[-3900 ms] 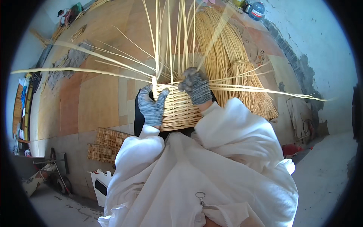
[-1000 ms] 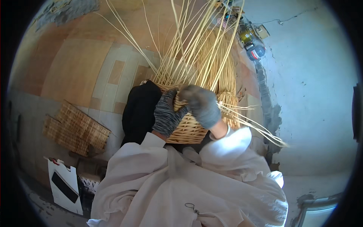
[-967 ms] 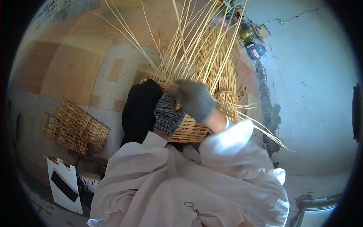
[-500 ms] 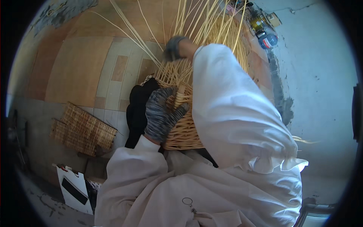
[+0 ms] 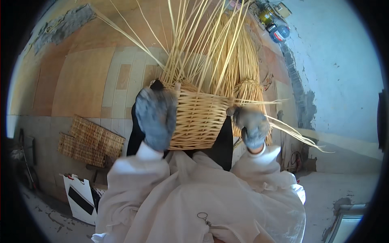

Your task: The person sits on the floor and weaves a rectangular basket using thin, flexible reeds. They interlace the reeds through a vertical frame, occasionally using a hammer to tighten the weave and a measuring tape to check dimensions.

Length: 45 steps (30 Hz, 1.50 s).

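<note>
The pale woven willow basket [image 5: 197, 120] sits in the middle over black cloth [image 5: 221, 150], its long loose rods [image 5: 190, 44] fanning upward from the rim. My left hand [image 5: 155, 114], in a mottled grey glove, is at the basket's left edge, near a short stake [image 5: 177, 87]; its fingers are smeared by motion. My right hand [image 5: 252, 124], gloved alike, is by the basket's upper right corner, where rods stick out to the right. It too is blurred, and whether it holds anything cannot be made out.
A large willow bundle [image 5: 247, 85] lies behind and right. Woven panels [image 5: 91, 141] and a white board [image 5: 79, 198] lie on the left of the patchwork floor [image 5: 81, 81]. A blue water jug [image 5: 279, 33] and other containers stand along the right wall [image 5: 340, 73]. Grey cloth [image 5: 65, 28] lies at upper left.
My right hand has come back down from the raised rods to the right corner, uncovering the basket's front wall. My left hand has moved leftward and slightly up to the basket's left edge.
</note>
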Each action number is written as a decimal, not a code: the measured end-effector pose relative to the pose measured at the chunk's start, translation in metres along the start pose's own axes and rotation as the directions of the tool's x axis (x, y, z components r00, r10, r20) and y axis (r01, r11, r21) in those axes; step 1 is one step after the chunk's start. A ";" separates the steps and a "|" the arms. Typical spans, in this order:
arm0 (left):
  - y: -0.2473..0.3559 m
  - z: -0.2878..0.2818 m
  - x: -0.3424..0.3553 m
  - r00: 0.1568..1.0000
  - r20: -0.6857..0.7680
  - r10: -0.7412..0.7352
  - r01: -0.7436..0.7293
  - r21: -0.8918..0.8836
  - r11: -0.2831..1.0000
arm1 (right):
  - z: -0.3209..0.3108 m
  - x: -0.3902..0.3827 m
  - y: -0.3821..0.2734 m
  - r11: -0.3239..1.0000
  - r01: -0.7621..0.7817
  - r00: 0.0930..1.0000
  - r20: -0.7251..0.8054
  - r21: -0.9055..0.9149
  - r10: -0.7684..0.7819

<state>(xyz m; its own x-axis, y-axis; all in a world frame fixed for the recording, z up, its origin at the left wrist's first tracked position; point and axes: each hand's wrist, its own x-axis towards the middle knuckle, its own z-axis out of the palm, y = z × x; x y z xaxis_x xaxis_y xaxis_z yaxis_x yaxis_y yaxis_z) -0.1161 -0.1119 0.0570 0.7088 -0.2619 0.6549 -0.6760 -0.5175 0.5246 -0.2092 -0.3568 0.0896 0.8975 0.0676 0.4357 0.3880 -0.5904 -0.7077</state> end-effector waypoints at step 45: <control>-0.050 0.063 -0.010 0.965 0.035 -0.259 0.251 -0.403 0.880 | 0.099 0.150 -0.037 0.981 0.164 0.936 0.330 -0.103 -0.122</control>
<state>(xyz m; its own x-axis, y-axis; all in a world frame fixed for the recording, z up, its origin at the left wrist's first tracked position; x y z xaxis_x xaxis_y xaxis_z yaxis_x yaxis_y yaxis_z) -0.0764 -0.1347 -0.0100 0.8662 -0.1470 0.4775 -0.4986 -0.1929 0.8451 -0.0682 -0.2452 0.1268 0.8621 0.4009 0.3100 0.5061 -0.6509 -0.5658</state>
